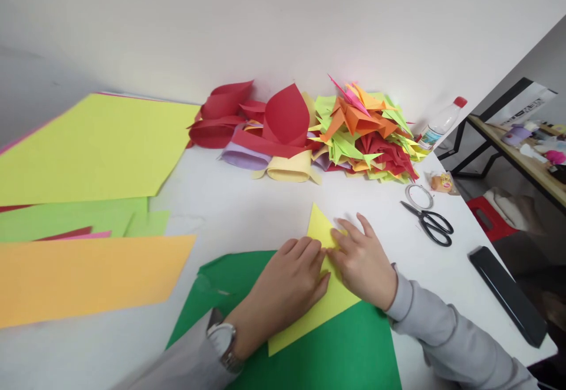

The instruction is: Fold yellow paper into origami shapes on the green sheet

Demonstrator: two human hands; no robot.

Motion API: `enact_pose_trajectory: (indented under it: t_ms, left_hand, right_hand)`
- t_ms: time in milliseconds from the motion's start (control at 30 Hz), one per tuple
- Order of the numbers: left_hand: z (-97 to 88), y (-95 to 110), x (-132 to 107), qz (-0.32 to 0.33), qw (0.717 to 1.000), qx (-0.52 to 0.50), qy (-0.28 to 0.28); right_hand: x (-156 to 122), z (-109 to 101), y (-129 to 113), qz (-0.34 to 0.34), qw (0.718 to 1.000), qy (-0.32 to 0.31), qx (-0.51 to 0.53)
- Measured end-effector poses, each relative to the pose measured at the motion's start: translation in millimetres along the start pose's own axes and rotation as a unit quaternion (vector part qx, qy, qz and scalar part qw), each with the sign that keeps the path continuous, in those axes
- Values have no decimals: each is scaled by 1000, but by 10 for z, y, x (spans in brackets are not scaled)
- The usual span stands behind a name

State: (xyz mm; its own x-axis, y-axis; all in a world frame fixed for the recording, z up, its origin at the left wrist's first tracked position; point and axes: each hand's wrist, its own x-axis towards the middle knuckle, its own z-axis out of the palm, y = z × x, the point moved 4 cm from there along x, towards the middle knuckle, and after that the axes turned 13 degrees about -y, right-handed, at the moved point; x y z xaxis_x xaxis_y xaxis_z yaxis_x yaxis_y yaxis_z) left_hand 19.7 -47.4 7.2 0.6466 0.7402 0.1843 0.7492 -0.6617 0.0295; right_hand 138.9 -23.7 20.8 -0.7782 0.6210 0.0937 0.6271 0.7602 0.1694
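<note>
A folded yellow paper (305, 326), pointed at the top, lies on a green sheet (358, 354). My left hand (285, 278), with a watch at the wrist, rests on the paper with its fingers curled down onto it. Against those fingertips, near the paper's middle, my right hand (360, 260) grips the paper with its lower fingers. Its upper fingers are raised and spread. The two hands cover much of the paper's centre, so the fold under them is hidden.
Large yellow sheets (97, 148), green strips (88, 216) and an orange sheet (88, 275) lie at left. Behind are rolled red paper shapes (287, 116) and a pile of folded stars (358, 125). Scissors (428, 222), tape (419, 197), a bottle (442, 122) and a black case (508, 296) stand right.
</note>
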Motion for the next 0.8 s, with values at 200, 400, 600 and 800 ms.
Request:
enact_pose_trajectory:
  t_ms: [200, 400, 600, 800]
  left_hand:
    - [-22, -85, -18, -1, 999, -36, -17]
    - [-73, -167, -55, 38, 998, -57, 1]
    - [-88, -260, -116, 54, 992, -114, -12]
    - [-139, -349, -138, 84, 986, -143, -9]
  right_hand:
    - [-8, 17, 87, -8, 998, -24, 52]
    - [-3, 23, 311, -20, 989, -82, 123]
    - [-11, 68, 498, -47, 970, -124, 202]
    - [-47, 65, 529, -88, 963, -76, 243]
